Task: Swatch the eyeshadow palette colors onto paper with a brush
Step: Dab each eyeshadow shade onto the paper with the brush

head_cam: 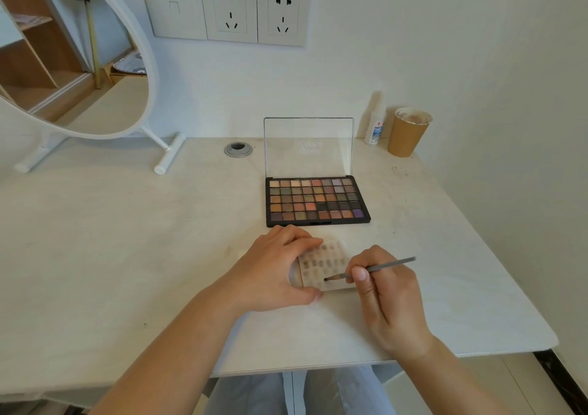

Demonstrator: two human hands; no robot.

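Note:
An open black eyeshadow palette (318, 202) with several rows of coloured pans lies on the white desk, its clear lid (308, 145) standing upright behind it. In front of it lies a small pale paper (324, 263) marked with rows of swatches. My left hand (273, 271) holds the paper's left side, fingers over its top edge and thumb below. My right hand (386, 297) pinches a thin grey brush (369, 270), whose dark tip touches the paper's lower part.
A round mirror on a white stand (95, 64) fills the back left. A brown paper cup (407, 133) and a small white bottle (375, 122) stand at the back right by the wall. A cable grommet (238, 150) sits in the desk. The desk's edge (477, 355) runs close on the right.

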